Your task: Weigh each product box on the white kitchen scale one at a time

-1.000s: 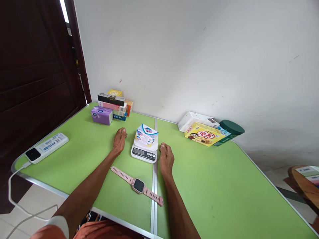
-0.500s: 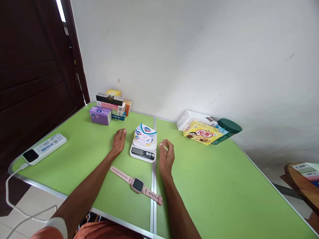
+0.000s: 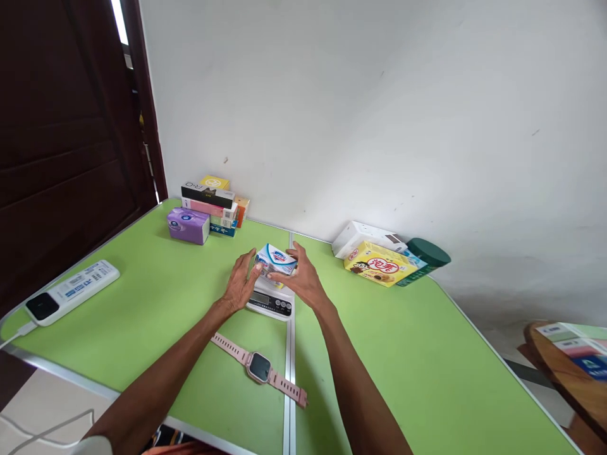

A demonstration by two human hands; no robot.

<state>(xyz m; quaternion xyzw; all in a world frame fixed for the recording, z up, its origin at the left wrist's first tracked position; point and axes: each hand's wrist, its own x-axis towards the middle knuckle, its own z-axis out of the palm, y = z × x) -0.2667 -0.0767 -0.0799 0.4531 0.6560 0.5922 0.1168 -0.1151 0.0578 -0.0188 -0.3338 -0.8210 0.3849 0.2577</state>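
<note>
We are keeping the white-blue box (image 3: 276, 257) over the scale (image 3: 270, 306), at twelve o'clock from the watch (image 3: 258, 368). Our right hand (image 3: 304, 280) is pinching it between thumb and fingers; our left hand (image 3: 241, 284) is curving at its nine o'clock side, but how firmly, we cannot tell. We should probably be gripping evenly and not leaning on the scale. Its logo is showing too small; the yellow box (image 3: 379, 265) at three o'clock is reading "泡芙", the black box (image 3: 208, 194) at ten o'clock "R" and "O".
</note>
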